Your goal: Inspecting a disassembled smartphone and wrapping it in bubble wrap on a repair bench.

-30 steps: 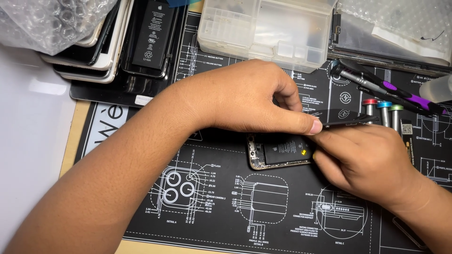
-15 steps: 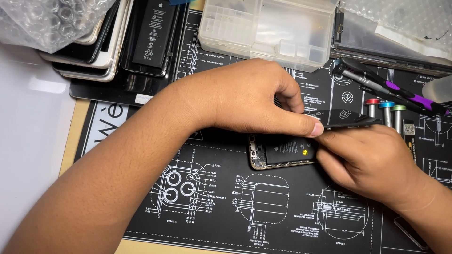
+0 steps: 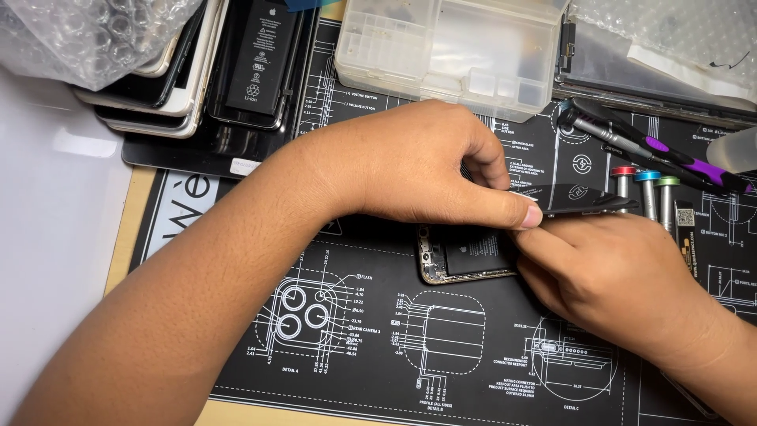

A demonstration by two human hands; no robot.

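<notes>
An opened smartphone body [image 3: 465, 256] with its black battery showing lies on the black repair mat [image 3: 355, 347]. Its dark screen panel [image 3: 579, 199] is lifted above it, tilted up. My left hand [image 3: 418, 170] reaches across from the left, thumb and fingers pinching the near edge of the screen panel. My right hand [image 3: 623, 276] comes in from the lower right and holds the phone from below, fingertips meeting my left thumb. Most of the phone is hidden under both hands.
Stacked phones and a loose black battery [image 3: 260, 59] lie at the back left under bubble wrap [image 3: 87, 35]. A translucent parts box [image 3: 449, 51] sits at the back centre. Screwdrivers [image 3: 646, 150] and coloured-cap bits [image 3: 645, 193] lie at right.
Both hands hold nearly the same pose; the screen panel sits slightly higher at its right end.
</notes>
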